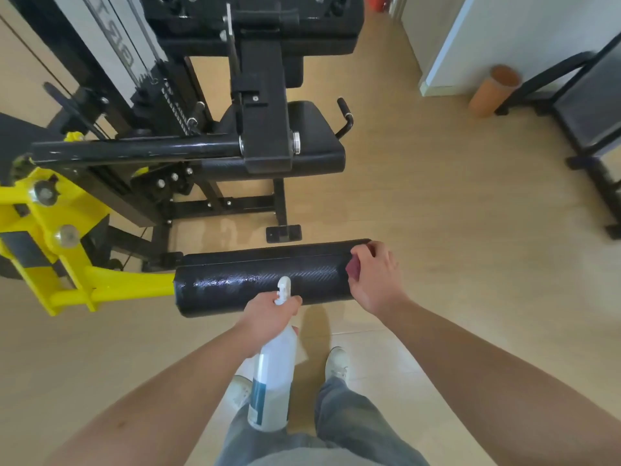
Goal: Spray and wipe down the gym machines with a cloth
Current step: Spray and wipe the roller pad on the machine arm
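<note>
A black padded roller [242,280] on a yellow arm [111,287] lies across the middle of the view, its top glistening wet. My left hand [268,309] grips the neck of a white spray bottle [274,375], whose nozzle points at the roller's near side. My right hand [376,277] presses a dark red cloth [353,268] against the roller's right end; most of the cloth is hidden under my fingers.
The black leg machine's seat [316,136], frame and weight stack [158,92] stand behind the roller. An orange foam roller [494,90] leans by a white wall at the right, beside another black bench [591,105]. My feet [337,361] stand on the wooden floor below.
</note>
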`<state>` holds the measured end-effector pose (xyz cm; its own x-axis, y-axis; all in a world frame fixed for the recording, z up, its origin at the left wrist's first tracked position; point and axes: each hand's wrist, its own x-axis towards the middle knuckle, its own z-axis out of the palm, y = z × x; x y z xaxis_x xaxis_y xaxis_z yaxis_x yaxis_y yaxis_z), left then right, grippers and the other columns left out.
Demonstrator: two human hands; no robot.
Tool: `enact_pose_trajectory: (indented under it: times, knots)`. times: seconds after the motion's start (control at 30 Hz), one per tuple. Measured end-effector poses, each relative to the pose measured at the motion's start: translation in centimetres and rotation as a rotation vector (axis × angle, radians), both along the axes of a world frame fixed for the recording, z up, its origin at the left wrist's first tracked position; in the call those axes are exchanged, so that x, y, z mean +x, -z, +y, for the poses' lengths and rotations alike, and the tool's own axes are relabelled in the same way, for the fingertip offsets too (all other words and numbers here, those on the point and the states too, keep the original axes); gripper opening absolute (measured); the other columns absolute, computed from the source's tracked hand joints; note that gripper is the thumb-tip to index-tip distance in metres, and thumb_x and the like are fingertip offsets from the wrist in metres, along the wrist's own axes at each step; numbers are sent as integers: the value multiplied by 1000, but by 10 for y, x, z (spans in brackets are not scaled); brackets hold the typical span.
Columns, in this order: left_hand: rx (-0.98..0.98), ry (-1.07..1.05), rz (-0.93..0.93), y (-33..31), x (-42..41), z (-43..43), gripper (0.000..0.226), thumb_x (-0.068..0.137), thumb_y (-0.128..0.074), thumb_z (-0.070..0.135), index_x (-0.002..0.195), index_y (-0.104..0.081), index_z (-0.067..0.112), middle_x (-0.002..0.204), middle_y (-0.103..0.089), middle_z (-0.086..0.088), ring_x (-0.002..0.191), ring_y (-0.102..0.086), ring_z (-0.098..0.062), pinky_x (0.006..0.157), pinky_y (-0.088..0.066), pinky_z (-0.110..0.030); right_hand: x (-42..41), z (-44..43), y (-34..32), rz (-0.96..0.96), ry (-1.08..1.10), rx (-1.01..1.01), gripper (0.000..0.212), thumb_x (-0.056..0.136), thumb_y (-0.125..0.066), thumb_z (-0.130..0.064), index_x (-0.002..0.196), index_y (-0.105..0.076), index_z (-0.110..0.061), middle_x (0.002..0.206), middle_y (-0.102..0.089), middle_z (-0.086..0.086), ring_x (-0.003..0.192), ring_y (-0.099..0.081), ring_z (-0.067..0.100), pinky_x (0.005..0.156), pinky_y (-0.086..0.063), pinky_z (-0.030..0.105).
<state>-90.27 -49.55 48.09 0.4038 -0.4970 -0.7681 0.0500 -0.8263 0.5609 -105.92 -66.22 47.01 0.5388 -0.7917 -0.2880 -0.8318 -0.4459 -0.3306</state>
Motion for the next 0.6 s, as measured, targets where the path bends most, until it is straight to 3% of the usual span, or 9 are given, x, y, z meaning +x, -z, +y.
enact_pose_trajectory:
  times: [0.1,0.23,0.3,0.4,0.5,0.6]
  knots:
    - [26,95,-49,-2,-15,-17,37,93,-58,45,98,-73,11,86,-79,-1,74,-77,-14,69,-53,-26,-14,-8,3,-11,36,8,43,91,-65,-24,132,-54,-23,140,-43,11,119,-47,36,103,-37,41]
    - [-1,132,-44,-5,-30,-36,35,88,-56,56,95,-68,24,87,-77,-1,79,-78,-17,85,-60,-39,-31,-17,3,-85,59,-15,38,97,-59,-29,133,-55,-20,137,-47,11,118,-49,37,102,-40,42]
    - [-5,140,-22,-7,-37,-45,39,89,-58,54,99,-70,19,85,-77,-1,78,-78,-18,89,-59,-42,-38,-22,3,-115,63,0,38,98,-60,-29,134,-54,-18,137,-47,11,118,-49,35,102,-41,41]
    - [17,207,-52,-5,-49,-58,42,88,-58,52,98,-72,13,80,-77,-1,78,-78,-18,86,-58,-41,-50,-27,6,-153,61,23,40,97,-62,-26,135,-54,-15,138,-46,13,121,-49,36,104,-43,42]
    - [10,253,-72,-6,-60,-69,39,86,-58,52,93,-70,16,90,-75,-4,80,-77,-20,85,-60,-44,-60,-32,9,-179,49,35,39,96,-63,-25,133,-56,-16,137,-47,12,121,-48,35,104,-45,44]
    - [-24,256,-51,-4,-71,-77,29,91,-59,45,95,-69,18,95,-75,-1,72,-77,-14,82,-59,-39,-68,-37,12,-190,40,27,37,96,-63,-25,131,-58,-18,135,-50,10,118,-50,34,103,-45,43]
